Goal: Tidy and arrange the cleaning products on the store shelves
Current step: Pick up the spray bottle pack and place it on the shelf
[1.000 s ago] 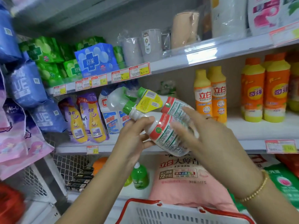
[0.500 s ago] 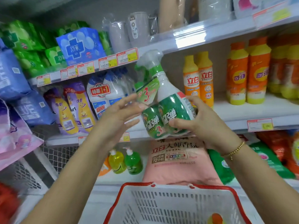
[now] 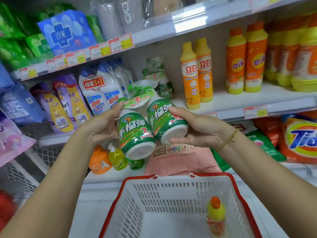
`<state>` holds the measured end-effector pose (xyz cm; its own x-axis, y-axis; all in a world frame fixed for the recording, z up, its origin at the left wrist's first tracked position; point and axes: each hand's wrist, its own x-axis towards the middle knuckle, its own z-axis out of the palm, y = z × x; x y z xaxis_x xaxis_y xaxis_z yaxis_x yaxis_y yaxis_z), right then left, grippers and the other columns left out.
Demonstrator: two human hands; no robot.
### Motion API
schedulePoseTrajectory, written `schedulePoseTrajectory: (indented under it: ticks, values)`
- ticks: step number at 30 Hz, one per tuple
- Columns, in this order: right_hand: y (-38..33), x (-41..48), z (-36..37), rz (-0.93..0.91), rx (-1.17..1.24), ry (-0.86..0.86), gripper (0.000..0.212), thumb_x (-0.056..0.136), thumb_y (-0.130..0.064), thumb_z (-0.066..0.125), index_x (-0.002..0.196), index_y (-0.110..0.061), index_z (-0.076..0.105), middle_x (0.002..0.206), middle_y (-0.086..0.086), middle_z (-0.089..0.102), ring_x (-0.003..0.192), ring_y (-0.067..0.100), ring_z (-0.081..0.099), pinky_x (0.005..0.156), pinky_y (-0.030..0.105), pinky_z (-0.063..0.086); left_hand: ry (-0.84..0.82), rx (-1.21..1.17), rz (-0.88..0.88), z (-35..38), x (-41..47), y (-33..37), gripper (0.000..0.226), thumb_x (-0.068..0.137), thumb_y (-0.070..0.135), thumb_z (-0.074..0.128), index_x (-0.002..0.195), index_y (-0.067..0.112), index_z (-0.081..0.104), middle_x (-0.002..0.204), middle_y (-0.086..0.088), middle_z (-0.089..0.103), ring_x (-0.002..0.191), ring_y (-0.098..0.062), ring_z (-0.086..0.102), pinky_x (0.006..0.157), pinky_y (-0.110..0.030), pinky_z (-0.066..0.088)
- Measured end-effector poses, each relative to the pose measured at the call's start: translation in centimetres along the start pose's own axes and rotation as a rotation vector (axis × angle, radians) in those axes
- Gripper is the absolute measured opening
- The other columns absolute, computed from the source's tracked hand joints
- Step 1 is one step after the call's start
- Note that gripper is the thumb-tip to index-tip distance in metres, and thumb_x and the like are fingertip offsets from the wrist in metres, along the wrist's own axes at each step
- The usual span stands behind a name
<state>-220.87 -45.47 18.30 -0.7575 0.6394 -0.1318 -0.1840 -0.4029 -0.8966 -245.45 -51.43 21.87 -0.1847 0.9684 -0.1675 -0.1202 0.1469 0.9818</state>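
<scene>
A twin pack of green-and-white spray cleaner bottles (image 3: pixel 137 133) is held in front of the middle shelf (image 3: pixel 240 102), tilted with the nozzles toward the shelf and the bases toward me. My left hand (image 3: pixel 103 124) grips its left side. My right hand (image 3: pixel 193 127) grips the right bottle and cups its base. A matching green pack (image 3: pixel 159 83) stands at the back of the shelf, behind the held one.
Yellow-orange dish soap bottles (image 3: pixel 197 73) stand right of the gap, blue-white bottles (image 3: pixel 103 90) and purple pouches (image 3: pixel 68 102) to the left. A white basket with a red rim (image 3: pixel 130 182) sits below and holds one orange-capped bottle (image 3: pixel 216 213). Detergent bags fill the lower shelf.
The twin pack has turned from label-back, lying sideways, to label-front and has dropped lower in front of the shelf. Both hands have closed on its sides. The view has tipped down toward the basket.
</scene>
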Motion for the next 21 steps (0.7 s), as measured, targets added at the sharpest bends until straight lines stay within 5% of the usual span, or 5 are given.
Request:
schedulePoseTrajectory:
  ticks: [6, 8, 12, 15, 21]
  values:
    - [-0.5, -2.5, -2.5, 0.008, -0.142, -0.023, 0.028, 0.081, -0.039, 0.059, 0.1, -0.018, 0.062, 0.082, 0.002, 0.073, 0.066, 0.011, 0.07, 0.051, 0.022, 0.057, 0.044, -0.02, 0.046, 3.4, 0.4, -1.1, 0.037, 0.052, 0.04, 0.084, 0.078, 0.015, 0.076, 0.075, -0.005, 0.074, 0.064, -0.016, 0.07, 0.063, -0.033, 0.059]
    - [-1.1, -4.1, -4.4, -0.03, -0.326, -0.032, 0.03, 0.08, -0.039, 0.061, 0.104, -0.022, 0.06, 0.087, -0.002, 0.073, 0.071, 0.009, 0.07, 0.052, 0.02, 0.057, 0.034, 0.011, 0.106, 5.6, 0.8, -1.2, 0.034, 0.06, 0.041, 0.075, 0.084, 0.017, 0.071, 0.071, -0.001, 0.074, 0.06, -0.011, 0.069, 0.062, -0.029, 0.058]
    - [-3.2, -9.7, -10.2, -0.042, -0.836, 0.046, 0.051, 0.072, -0.033, 0.078, 0.117, -0.023, 0.055, 0.103, -0.002, 0.071, 0.087, 0.013, 0.067, 0.065, 0.024, 0.055, -0.151, 0.091, 0.285, 13.4, 1.7, -2.3, 0.042, 0.036, 0.038, 0.087, 0.064, 0.013, 0.071, 0.059, 0.005, 0.07, 0.049, -0.001, 0.063, 0.049, -0.013, 0.05]
    - [-4.2, -14.3, -15.7, -0.014, -1.095, 0.284, 0.046, 0.067, -0.042, 0.078, 0.091, -0.008, 0.059, 0.076, 0.001, 0.066, 0.068, 0.007, 0.065, 0.061, 0.021, 0.051, -0.309, 0.242, 0.35, 21.8, 3.0, -4.5, 0.034, 0.062, 0.017, 0.076, 0.094, 0.014, 0.067, 0.084, -0.002, 0.076, 0.071, -0.011, 0.07, 0.059, -0.02, 0.053]
    - [-2.5, -21.6, -25.9, -0.127, -0.755, 0.735, 0.029, 0.079, -0.028, 0.073, 0.103, -0.013, 0.067, 0.091, 0.009, 0.074, 0.078, 0.022, 0.07, 0.072, 0.032, 0.055, -0.368, 0.569, 0.388, 33.0, 6.3, -12.7, 0.032, 0.072, 0.011, 0.083, 0.089, 0.022, 0.058, 0.077, 0.01, 0.066, 0.067, -0.008, 0.06, 0.058, -0.019, 0.045]
